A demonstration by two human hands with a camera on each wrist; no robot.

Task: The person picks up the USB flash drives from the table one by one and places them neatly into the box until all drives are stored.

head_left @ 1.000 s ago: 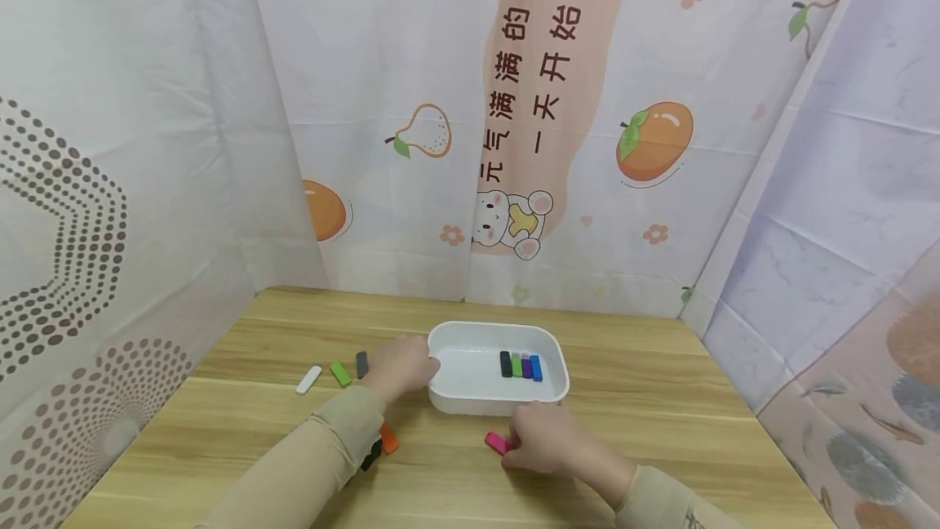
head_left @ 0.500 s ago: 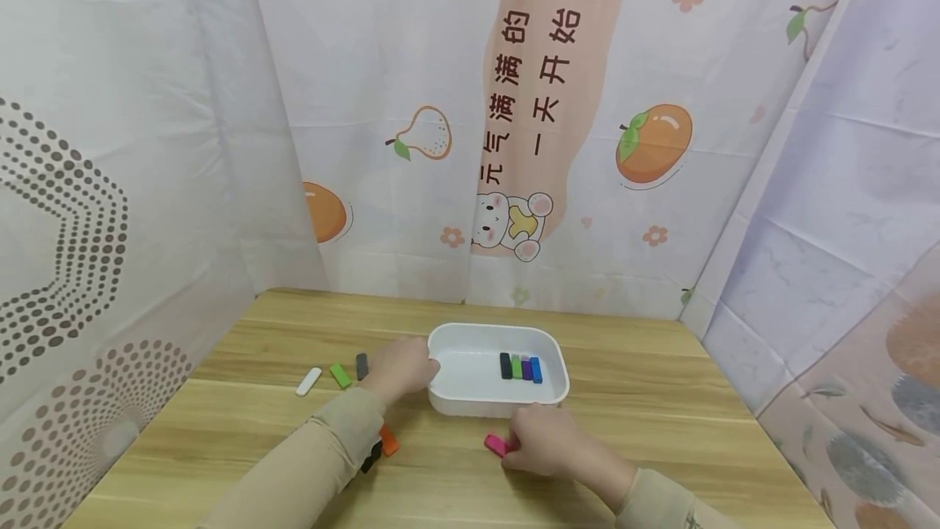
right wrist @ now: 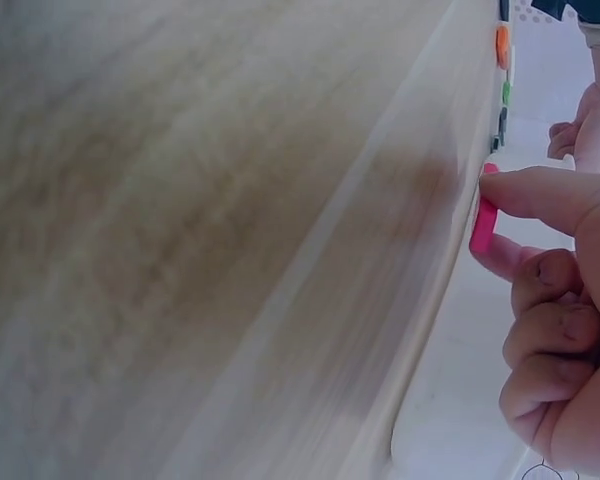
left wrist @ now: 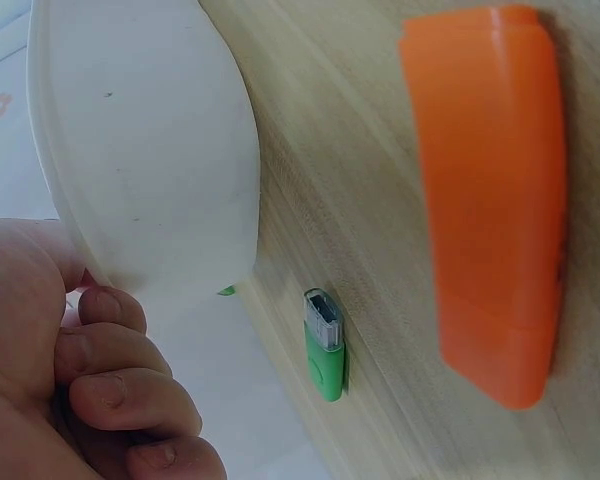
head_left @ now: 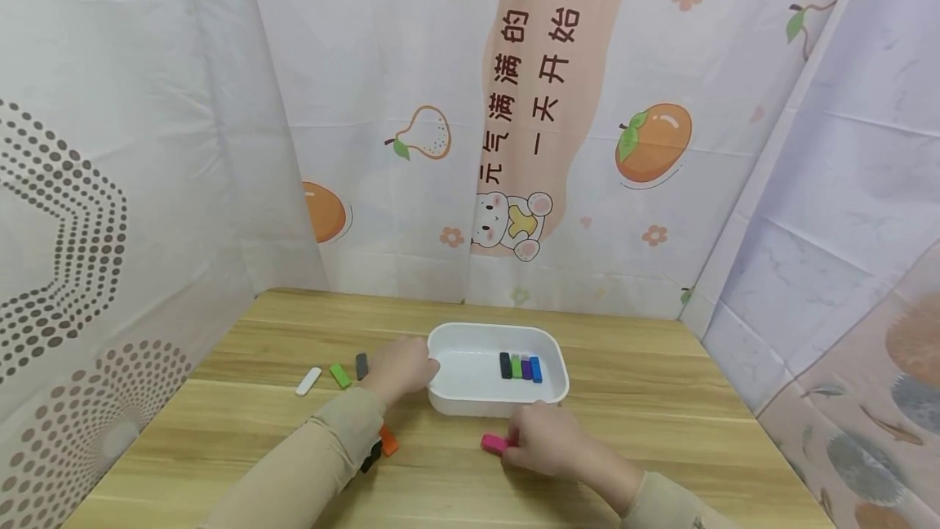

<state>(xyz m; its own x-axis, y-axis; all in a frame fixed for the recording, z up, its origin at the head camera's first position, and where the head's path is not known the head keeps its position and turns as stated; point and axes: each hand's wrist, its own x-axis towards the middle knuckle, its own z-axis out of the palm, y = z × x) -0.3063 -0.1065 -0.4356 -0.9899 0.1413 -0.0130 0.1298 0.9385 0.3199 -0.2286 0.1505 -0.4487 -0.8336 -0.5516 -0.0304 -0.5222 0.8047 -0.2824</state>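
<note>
A white plastic box stands mid-table with its mouth up. My left hand grips its left end; in the left wrist view, the fingers of that hand curl at the rim. In front of the box, my right hand pinches a pink USB flash drive between thumb and index finger, its other fingers curled. The right wrist view shows the pink drive close to the tabletop. Inside the box, black, green, purple and blue sticks lie in a row at the right.
Left on the wooden table lie white, light green and grey sticks. Orange and black ones lie beside my left forearm. A green drive with a clear cap shows in the left wrist view. Curtains surround the table.
The pink flash drive has turned slightly in my right hand, from slanted to nearly level, its free end shifting a little left. My left hand and the box have stayed still.
</note>
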